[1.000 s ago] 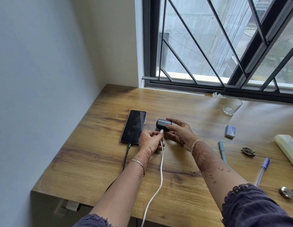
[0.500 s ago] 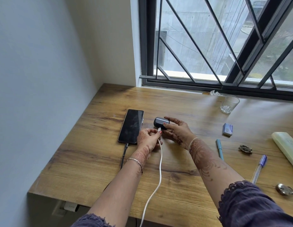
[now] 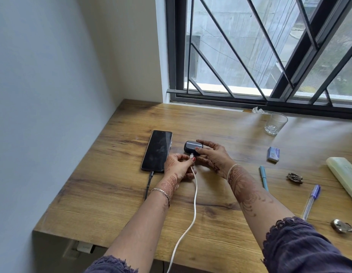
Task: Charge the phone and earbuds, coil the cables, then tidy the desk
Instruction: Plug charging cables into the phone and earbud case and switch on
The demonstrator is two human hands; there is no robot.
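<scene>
A black phone [image 3: 157, 150] lies face up on the wooden desk [image 3: 116, 194], with a black cable [image 3: 148, 186] plugged into its near end. Just right of it sits a dark earbuds case [image 3: 190, 146]. My right hand [image 3: 212, 156] grips the case from the right side. My left hand [image 3: 179, 166] pinches the plug of a white cable [image 3: 194, 203] right at the case's near face. The white cable runs toward me and drops over the desk's front edge.
Along the desk's right side lie a glass [image 3: 274, 124], a small blue box [image 3: 273, 154], a teal pen [image 3: 263, 177], a blue pen [image 3: 311, 200], a brown hair clip [image 3: 294, 177], a pale green case [image 3: 343, 177] and a padlock [image 3: 341, 226]. A wall socket [image 3: 83, 248] sits under the desk.
Both hands stay at the earbuds case with the white plug against it. Only the head camera has shifted a little.
</scene>
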